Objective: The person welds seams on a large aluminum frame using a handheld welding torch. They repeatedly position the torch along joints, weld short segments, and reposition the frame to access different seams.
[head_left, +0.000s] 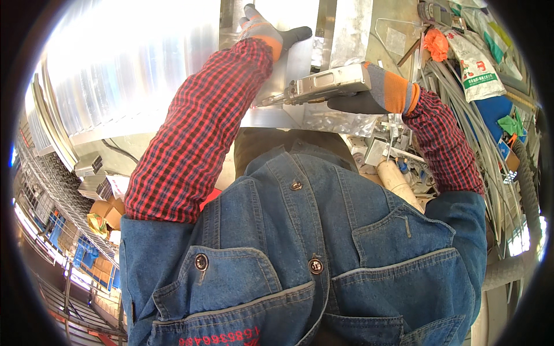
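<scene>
My left hand point(266, 30), in a grey and orange glove with dark fingertips, lies on a shiny metal panel point(293, 64) with thumb and fingers spread. A pale metal hand tool point(329, 82) with a drill-like narrow nose is gripped in my right hand point(381, 91), gloved the same way. Its nose points left, at the near part of the panel below my left wrist. Whether the tip touches the metal I cannot tell. The tool's handle is hidden by my glove.
Large bright ribbed metal sheets point(133, 63) spread at the left. Long metal strips point(470, 127) lie in a bundle at the right, near a white sack point(476, 66) and an orange crumpled bag point(436, 44). A pale tube point(398, 181) and scrap pieces lie below my right arm.
</scene>
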Demonstrator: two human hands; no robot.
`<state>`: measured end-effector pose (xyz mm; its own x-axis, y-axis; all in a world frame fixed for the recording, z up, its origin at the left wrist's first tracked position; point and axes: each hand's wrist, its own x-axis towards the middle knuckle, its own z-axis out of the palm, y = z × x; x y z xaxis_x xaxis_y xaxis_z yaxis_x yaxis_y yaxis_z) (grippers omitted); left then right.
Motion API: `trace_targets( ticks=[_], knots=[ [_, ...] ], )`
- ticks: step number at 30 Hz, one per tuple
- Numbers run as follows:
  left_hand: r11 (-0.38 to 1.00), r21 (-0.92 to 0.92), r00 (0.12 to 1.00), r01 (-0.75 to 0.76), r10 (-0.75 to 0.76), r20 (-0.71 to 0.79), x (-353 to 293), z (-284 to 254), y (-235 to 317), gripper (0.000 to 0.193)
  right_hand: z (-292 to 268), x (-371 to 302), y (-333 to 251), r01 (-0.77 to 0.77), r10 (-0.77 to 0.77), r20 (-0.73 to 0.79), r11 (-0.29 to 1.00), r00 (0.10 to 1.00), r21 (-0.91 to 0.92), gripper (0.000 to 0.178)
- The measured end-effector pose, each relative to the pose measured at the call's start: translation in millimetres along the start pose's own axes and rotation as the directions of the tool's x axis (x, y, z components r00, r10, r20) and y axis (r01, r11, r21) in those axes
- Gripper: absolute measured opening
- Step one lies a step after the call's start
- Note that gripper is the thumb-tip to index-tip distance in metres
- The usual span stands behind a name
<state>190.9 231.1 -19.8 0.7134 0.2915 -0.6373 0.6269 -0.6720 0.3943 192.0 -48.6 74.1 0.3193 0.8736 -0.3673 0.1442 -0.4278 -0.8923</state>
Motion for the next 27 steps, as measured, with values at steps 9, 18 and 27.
trace_targets(
  ticks=[9, 18, 27],
  knots=[
    [0.999, 0.017, 0.999, -0.039, 0.039, -0.009, -1, 1, 0, 0.164, 1, -2, 22, 0.013, -0.015, -0.022, 0.996, 1.000, -0.083, 0.034],
    [1.000, 0.020, 0.998, -0.020, 0.022, -0.060, 0, 2, 0, 0.159, 8, 0, 69, 0.038, -0.051, -0.059, 0.980, 0.997, -0.196, 0.035],
    [1.000, -0.013, 1.000, 0.008, -0.008, -0.012, -14, -12, 17, 0.156, -5, 7, 24, -0.082, 0.097, 0.080, 0.983, 0.992, -0.164, 0.036]
  ],
)
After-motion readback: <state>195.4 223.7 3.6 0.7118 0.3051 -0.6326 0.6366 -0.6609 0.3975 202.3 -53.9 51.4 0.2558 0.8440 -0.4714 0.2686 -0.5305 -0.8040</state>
